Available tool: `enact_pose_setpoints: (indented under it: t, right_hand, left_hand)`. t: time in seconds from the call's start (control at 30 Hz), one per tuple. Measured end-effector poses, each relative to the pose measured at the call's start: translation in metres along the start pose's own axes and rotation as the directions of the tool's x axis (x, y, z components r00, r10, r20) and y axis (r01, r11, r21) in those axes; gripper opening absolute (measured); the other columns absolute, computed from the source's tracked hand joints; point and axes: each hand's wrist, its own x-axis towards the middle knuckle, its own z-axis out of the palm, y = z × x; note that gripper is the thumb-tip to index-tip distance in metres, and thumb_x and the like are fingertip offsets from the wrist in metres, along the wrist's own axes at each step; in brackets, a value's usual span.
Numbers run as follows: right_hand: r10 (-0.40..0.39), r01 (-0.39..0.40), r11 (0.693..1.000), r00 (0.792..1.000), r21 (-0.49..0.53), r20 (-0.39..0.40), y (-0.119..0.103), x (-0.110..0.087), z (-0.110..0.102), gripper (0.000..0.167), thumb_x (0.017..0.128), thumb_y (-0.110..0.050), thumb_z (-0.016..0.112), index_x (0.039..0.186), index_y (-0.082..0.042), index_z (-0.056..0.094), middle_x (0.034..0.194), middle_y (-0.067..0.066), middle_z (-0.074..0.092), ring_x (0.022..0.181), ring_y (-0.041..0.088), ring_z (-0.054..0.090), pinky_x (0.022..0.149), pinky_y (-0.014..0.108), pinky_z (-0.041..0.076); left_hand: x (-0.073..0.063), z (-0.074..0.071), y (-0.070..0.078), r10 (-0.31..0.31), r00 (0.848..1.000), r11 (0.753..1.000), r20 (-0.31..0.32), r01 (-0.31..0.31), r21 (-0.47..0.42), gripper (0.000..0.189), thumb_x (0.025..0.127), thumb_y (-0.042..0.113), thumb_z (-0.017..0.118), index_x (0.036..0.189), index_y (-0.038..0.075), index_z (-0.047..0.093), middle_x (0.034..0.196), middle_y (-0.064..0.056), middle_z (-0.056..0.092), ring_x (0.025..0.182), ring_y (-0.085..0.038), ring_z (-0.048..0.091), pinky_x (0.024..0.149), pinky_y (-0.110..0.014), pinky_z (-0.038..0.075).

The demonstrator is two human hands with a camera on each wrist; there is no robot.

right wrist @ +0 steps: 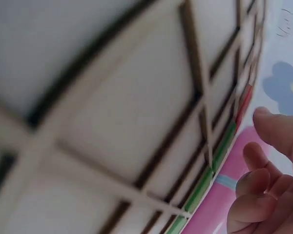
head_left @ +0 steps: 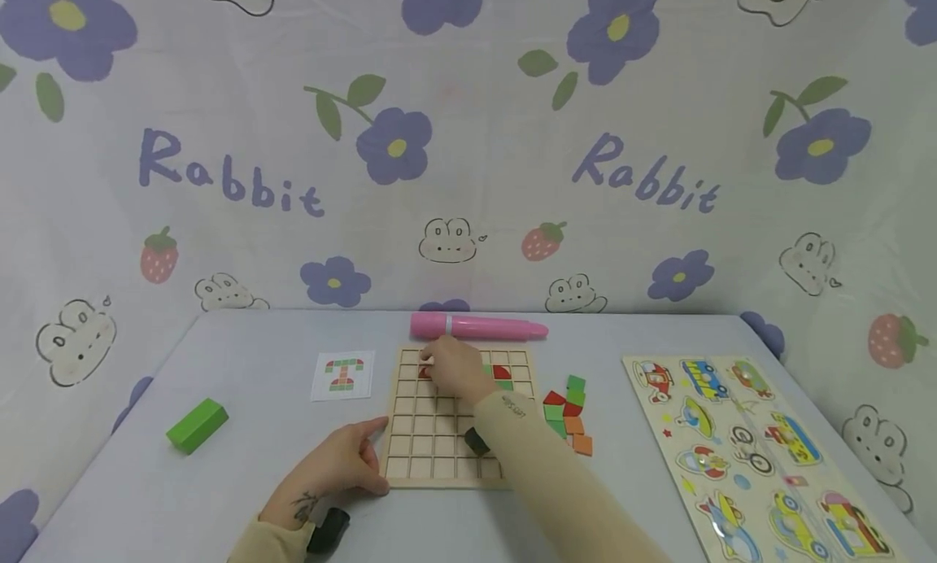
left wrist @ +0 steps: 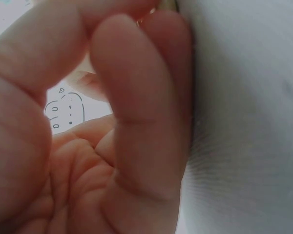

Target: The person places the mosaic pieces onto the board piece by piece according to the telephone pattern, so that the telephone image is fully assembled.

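A wooden grid board [head_left: 423,445] lies flat in the middle of the table. My left hand [head_left: 344,461] is at its left side, finger and thumb spread apart and touching the edge near the lower corner. Over the upper left cells is my right hand [head_left: 457,368], loosely bent, with a gap between thumb and forefinger and nothing visible between them. Beside its fingertips a red tile [head_left: 424,373] sits in the grid. In the right wrist view, green tiles [right wrist: 199,189] line the row leading to the red tile [right wrist: 243,105]. Another red tile [head_left: 501,373] is right of the hand, which hides part of the row.
Loose red, green and orange tiles [head_left: 574,399] lie right of the board. A pattern card [head_left: 343,376] with a T shape is at left, near a green block [head_left: 198,425]. Behind the board lies a pink marker [head_left: 486,328]. A vehicle puzzle board [head_left: 739,445] stands far right.
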Motion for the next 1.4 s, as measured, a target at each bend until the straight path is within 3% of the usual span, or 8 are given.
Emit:
enact_pose_setpoints:
  t: [0.17,0.4,0.57,0.67,0.8,1.07,1.27,1.4]
  right_hand:
    - [0.042,-0.024,0.951,0.998,0.309,-0.052,0.016,-0.010,-0.014,0.037,0.087,-0.019,0.062,0.123,-0.011,0.058,0.098,0.002,0.062,0.082,0.014,0.056,0.068,0.030,0.045]
    - [0.091,-0.014,0.713,0.993,0.701,-0.072,0.047,-0.032,-0.036,0.049,0.083,-0.014,0.067,0.128,-0.008,0.050,0.089,0.005,0.060,0.072,0.017,0.054,0.059,0.025,0.042]
    - [0.139,-0.032,0.618,0.988,0.786,-0.069,0.077,-0.055,-0.053,0.050,0.083,-0.014,0.066,0.129,-0.009,0.047,0.089,0.005,0.060,0.065,0.019,0.051,0.052,0.023,0.039]
    - [0.193,-0.061,0.608,0.979,0.792,-0.072,0.098,-0.069,-0.060,0.049,0.084,-0.014,0.066,0.129,-0.010,0.047,0.088,0.005,0.059,0.062,0.019,0.049,0.050,0.024,0.037]
    - [0.267,-0.121,0.645,0.961,0.754,-0.075,0.128,-0.082,-0.062,0.046,0.084,-0.016,0.066,0.126,-0.011,0.048,0.088,0.005,0.057,0.062,0.017,0.047,0.052,0.026,0.038]
    - [0.447,-0.333,0.687,0.894,0.646,-0.015,0.160,-0.095,-0.056,0.043,0.083,-0.017,0.065,0.121,-0.002,0.052,0.094,0.012,0.057,0.078,0.020,0.050,0.066,0.031,0.044]
    - [0.548,-0.522,0.749,0.834,0.408,0.060,0.164,-0.097,-0.052,0.042,0.079,-0.021,0.067,0.111,0.002,0.054,0.109,0.018,0.056,0.093,0.028,0.050,0.078,0.040,0.044]
    - [0.564,-0.570,0.776,0.819,0.270,0.105,0.160,-0.099,-0.053,0.045,0.074,-0.027,0.070,0.106,0.001,0.055,0.103,0.015,0.058,0.092,0.029,0.051,0.077,0.043,0.043]
  left_hand:
    - [0.000,0.001,0.000,-0.018,1.000,1.000,-0.008,0.018,-0.001,0.096,0.057,0.001,0.082,0.140,-0.003,0.034,0.063,-0.003,0.056,0.053,-0.012,0.047,0.050,-0.026,0.039]
    - [0.001,0.002,0.000,-0.030,1.000,1.000,-0.009,0.030,0.002,0.096,0.057,0.000,0.082,0.140,-0.002,0.034,0.062,-0.002,0.055,0.051,-0.011,0.046,0.049,-0.025,0.037]
    - [0.001,0.003,0.003,-0.048,0.999,0.999,-0.014,0.049,0.016,0.095,0.057,0.001,0.082,0.140,-0.001,0.035,0.063,-0.002,0.056,0.052,-0.011,0.046,0.049,-0.025,0.038]
    - [0.001,0.003,0.004,-0.054,0.998,0.998,-0.020,0.055,0.022,0.095,0.058,0.001,0.082,0.140,-0.001,0.035,0.063,-0.003,0.056,0.052,-0.012,0.047,0.050,-0.025,0.038]
    - [0.000,0.003,0.004,-0.047,0.999,0.999,-0.022,0.048,0.022,0.095,0.058,0.001,0.082,0.140,-0.002,0.035,0.064,-0.003,0.056,0.053,-0.012,0.047,0.050,-0.025,0.039]
    - [-0.001,0.003,0.002,-0.048,0.998,0.999,-0.028,0.048,0.011,0.095,0.057,0.000,0.082,0.140,-0.003,0.035,0.064,-0.004,0.056,0.053,-0.013,0.047,0.051,-0.026,0.039]
    - [0.000,0.003,0.001,-0.054,0.998,0.999,-0.026,0.054,0.001,0.096,0.056,0.000,0.082,0.140,-0.003,0.035,0.063,-0.004,0.056,0.053,-0.012,0.047,0.050,-0.026,0.039]
    - [0.001,0.004,0.001,-0.039,0.999,0.999,-0.020,0.039,-0.008,0.096,0.056,-0.001,0.082,0.140,-0.003,0.034,0.063,-0.004,0.056,0.052,-0.012,0.047,0.050,-0.026,0.040]
